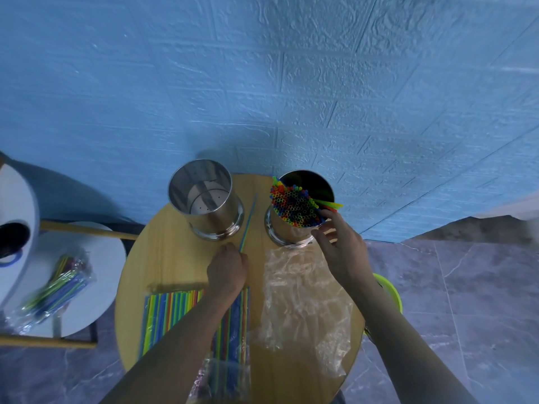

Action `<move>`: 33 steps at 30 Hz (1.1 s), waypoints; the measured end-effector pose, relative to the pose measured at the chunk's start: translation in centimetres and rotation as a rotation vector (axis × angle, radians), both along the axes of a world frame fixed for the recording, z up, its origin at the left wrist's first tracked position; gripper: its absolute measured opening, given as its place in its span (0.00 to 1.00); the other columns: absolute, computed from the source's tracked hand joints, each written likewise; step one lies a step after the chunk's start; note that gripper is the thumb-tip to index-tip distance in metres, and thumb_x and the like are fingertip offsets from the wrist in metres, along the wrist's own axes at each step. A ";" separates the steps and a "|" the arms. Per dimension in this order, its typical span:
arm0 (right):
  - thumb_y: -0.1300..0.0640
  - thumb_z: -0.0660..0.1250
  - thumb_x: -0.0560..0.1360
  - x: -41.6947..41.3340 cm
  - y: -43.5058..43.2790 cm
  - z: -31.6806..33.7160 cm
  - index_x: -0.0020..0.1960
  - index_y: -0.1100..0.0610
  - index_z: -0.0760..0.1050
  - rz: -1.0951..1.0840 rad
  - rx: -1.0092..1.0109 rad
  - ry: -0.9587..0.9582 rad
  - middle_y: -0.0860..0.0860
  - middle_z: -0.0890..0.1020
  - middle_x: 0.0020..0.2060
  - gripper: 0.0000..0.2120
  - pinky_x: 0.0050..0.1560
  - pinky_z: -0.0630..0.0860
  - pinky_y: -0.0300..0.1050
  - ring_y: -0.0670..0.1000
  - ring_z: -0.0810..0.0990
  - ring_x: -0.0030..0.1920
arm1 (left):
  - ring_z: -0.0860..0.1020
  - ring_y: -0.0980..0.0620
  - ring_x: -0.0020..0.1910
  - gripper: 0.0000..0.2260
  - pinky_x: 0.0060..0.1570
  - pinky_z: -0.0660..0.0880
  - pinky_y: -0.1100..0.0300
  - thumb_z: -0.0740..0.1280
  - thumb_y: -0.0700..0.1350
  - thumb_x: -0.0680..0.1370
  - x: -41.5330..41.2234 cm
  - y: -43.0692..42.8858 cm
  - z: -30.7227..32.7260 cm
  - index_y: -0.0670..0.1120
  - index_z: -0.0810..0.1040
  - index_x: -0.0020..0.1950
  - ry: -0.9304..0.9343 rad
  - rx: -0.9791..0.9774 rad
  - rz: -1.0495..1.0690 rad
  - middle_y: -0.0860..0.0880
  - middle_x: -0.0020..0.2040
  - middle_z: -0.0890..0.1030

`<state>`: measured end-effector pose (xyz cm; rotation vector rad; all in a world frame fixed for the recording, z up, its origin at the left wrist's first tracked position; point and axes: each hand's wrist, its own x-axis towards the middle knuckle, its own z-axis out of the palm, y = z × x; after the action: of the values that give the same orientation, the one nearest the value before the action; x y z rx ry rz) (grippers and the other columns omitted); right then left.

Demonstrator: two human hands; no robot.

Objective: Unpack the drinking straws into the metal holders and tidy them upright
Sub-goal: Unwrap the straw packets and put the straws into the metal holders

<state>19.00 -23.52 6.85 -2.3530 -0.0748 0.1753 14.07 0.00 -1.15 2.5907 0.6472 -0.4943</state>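
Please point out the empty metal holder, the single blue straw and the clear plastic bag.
empty metal holder (204, 177): head view, inner wall
single blue straw (248, 222): head view, middle
clear plastic bag (294, 287): head view, middle

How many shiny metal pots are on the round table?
2. The empty holder stands back left on the table. The straw-filled holder stands back right, touched by the right hand. The left hand holds a loose straw between them. None looks hidden.
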 end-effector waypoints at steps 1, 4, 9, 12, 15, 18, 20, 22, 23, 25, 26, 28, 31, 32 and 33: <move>0.51 0.69 0.81 -0.2 0.0 0.3 0.68 0.44 0.72 -0.009 0.020 -0.008 0.42 0.81 0.47 0.17 0.39 0.70 0.33 0.37 0.79 0.43 | 0.79 0.42 0.49 0.10 0.47 0.74 0.51 0.56 0.47 0.84 -0.5 0.3 0.5 0.43 0.74 0.54 -0.039 -0.040 0.009 0.43 0.51 0.79; 0.50 0.69 0.80 -1.5 0.2 1.6 0.61 0.42 0.70 -0.067 0.074 -0.052 0.41 0.79 0.43 0.12 0.38 0.73 0.37 0.40 0.79 0.41 | 0.79 0.49 0.41 0.06 0.38 0.72 0.54 0.60 0.48 0.84 -2.5 0.9 2.9 0.49 0.74 0.51 -0.183 -0.189 0.024 0.49 0.43 0.78; 0.44 0.66 0.81 -3.4 2.6 4.8 0.45 0.40 0.72 -0.039 0.111 -0.059 0.39 0.78 0.34 0.07 0.32 0.71 0.45 0.44 0.77 0.33 | 0.72 0.59 0.32 0.03 0.32 0.66 0.66 0.63 0.47 0.84 -5.6 0.6 7.5 0.49 0.75 0.53 -0.377 -0.417 -0.055 0.55 0.35 0.72; 0.45 0.67 0.81 -3.5 4.4 7.8 0.50 0.48 0.80 0.022 0.172 0.055 0.46 0.79 0.31 0.08 0.30 0.66 0.33 0.43 0.75 0.32 | 0.72 0.57 0.33 0.03 0.33 0.66 0.67 0.63 0.46 0.84 -6.7 0.0 9.9 0.49 0.75 0.52 -0.436 -0.493 -0.160 0.55 0.34 0.72; 0.51 0.68 0.82 -3.0 5.3 9.8 0.53 0.61 0.82 0.095 0.380 0.160 0.55 0.76 0.31 0.13 0.29 0.65 0.29 0.42 0.71 0.26 | 0.73 0.58 0.33 0.02 0.33 0.67 0.68 0.64 0.46 0.84 -6.8 -0.6 11.7 0.51 0.74 0.52 -0.424 -0.511 -0.293 0.57 0.35 0.71; 0.53 0.69 0.82 -2.1 5.4 9.7 0.46 0.58 0.82 0.094 0.476 0.187 0.48 0.70 0.29 0.10 0.30 0.64 0.33 0.41 0.66 0.26 | 0.74 0.62 0.36 0.02 0.35 0.69 0.69 0.64 0.45 0.84 -6.2 -1.1 12.4 0.47 0.75 0.53 -0.395 -0.515 -0.372 0.58 0.36 0.71; 0.43 0.69 0.80 -1.3 4.9 8.9 0.41 0.49 0.80 0.105 0.379 0.145 0.44 0.71 0.27 0.13 0.31 0.69 0.46 0.44 0.67 0.28 | 0.75 0.65 0.38 0.03 0.37 0.68 0.71 0.65 0.45 0.84 -5.3 -1.0 12.4 0.47 0.76 0.55 -0.378 -0.520 -0.388 0.59 0.38 0.72; 0.33 0.66 0.78 -0.8 4.4 8.9 0.42 0.46 0.81 0.095 0.263 0.104 0.44 0.72 0.28 0.17 0.35 0.71 0.57 0.47 0.69 0.30 | 0.75 0.64 0.39 0.05 0.38 0.68 0.70 0.65 0.48 0.84 -4.2 -0.8 12.0 0.49 0.78 0.55 -0.387 -0.481 -0.408 0.60 0.40 0.74; 0.34 0.66 0.77 -0.5 4.1 9.1 0.43 0.45 0.81 0.079 0.282 0.082 0.45 0.72 0.28 0.16 0.35 0.70 0.57 0.47 0.69 0.31 | 0.75 0.63 0.38 0.06 0.38 0.68 0.69 0.65 0.50 0.83 -3.6 -0.7 11.8 0.49 0.78 0.56 -0.392 -0.455 -0.411 0.60 0.41 0.75; 0.43 0.68 0.78 0.4 3.6 10.3 0.43 0.49 0.82 0.002 0.403 0.019 0.47 0.73 0.30 0.12 0.36 0.66 0.51 0.48 0.69 0.32 | 0.75 0.64 0.38 0.11 0.40 0.71 0.68 0.64 0.53 0.83 -2.4 -0.6 11.2 0.50 0.78 0.61 -0.394 -0.409 -0.392 0.60 0.44 0.76; 0.47 0.68 0.79 0.9 3.2 11.1 0.43 0.50 0.82 -0.048 0.459 -0.026 0.47 0.74 0.30 0.09 0.37 0.67 0.49 0.47 0.70 0.32 | 0.75 0.65 0.39 0.14 0.41 0.73 0.68 0.63 0.55 0.83 -1.8 -0.6 11.0 0.51 0.77 0.65 -0.398 -0.380 -0.380 0.60 0.45 0.77; 0.52 0.67 0.81 2.0 2.1 12.7 0.44 0.48 0.80 -0.145 0.510 -0.144 0.44 0.78 0.30 0.08 0.38 0.70 0.48 0.45 0.74 0.32 | 0.74 0.64 0.39 0.20 0.44 0.73 0.66 0.62 0.57 0.83 -0.4 -0.9 10.3 0.51 0.72 0.73 -0.394 -0.313 -0.362 0.58 0.53 0.80; 0.52 0.65 0.81 3.4 0.6 13.9 0.45 0.43 0.77 -0.249 0.475 -0.286 0.45 0.79 0.32 0.07 0.40 0.73 0.52 0.49 0.77 0.34 | 0.80 0.55 0.49 0.29 0.51 0.74 0.61 0.66 0.60 0.80 1.5 -1.6 9.3 0.52 0.64 0.79 -0.341 -0.285 -0.319 0.54 0.65 0.77; 0.52 0.65 0.82 3.7 0.4 13.7 0.45 0.43 0.76 -0.259 0.442 -0.310 0.45 0.79 0.33 0.07 0.41 0.74 0.52 0.51 0.77 0.35 | 0.81 0.52 0.52 0.31 0.52 0.75 0.58 0.67 0.61 0.79 2.1 -1.8 8.8 0.54 0.63 0.79 -0.330 -0.292 -0.306 0.53 0.67 0.76; 0.52 0.64 0.82 4.1 0.2 13.3 0.46 0.43 0.75 -0.259 0.393 -0.319 0.45 0.79 0.34 0.07 0.42 0.74 0.52 0.53 0.77 0.36 | 0.81 0.51 0.55 0.33 0.54 0.77 0.56 0.68 0.62 0.77 2.6 -2.0 8.4 0.56 0.63 0.79 -0.332 -0.302 -0.295 0.54 0.67 0.76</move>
<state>23.06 -23.28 20.15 -1.9554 0.0391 -0.3157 16.63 -2.00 7.25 2.4042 0.0710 -0.2181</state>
